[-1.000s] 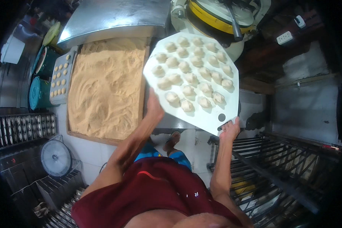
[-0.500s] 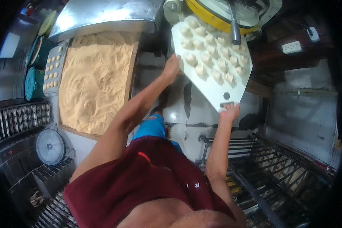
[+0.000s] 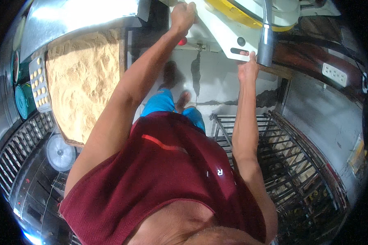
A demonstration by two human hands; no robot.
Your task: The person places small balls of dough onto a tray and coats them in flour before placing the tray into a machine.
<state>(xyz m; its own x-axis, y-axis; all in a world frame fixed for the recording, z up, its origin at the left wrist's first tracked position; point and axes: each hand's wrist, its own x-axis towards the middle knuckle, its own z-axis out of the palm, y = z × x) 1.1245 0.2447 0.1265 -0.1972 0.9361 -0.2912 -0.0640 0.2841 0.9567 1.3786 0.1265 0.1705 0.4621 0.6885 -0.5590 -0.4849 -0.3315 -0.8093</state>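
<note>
My right hand (image 3: 248,70) is closed on the slotted handle end of a white board (image 3: 230,33), with fingertips showing through the slot. At the board's left side, my left hand (image 3: 182,18) is closed on the edge. The board's far part lies under the yellow ring (image 3: 239,15) of a white machine, which hides whatever is on it there. A thick grey lever handle (image 3: 265,47) hangs from the machine, just right of the board's handle end.
Left of me stands a wooden-sided box (image 3: 122,61) of pale crumbs (image 3: 84,81), beside a small tray (image 3: 44,108) of round dough pieces. A shiny steel surface (image 3: 81,22) is behind. Dark metal racks (image 3: 270,153) stand near my right arm. A white socket strip (image 3: 334,74) is at right.
Both hands have moved forward with the board, sliding it farther under the machine. The dough pieces seen on it before are now out of sight. My view has shifted with the step forward.
</note>
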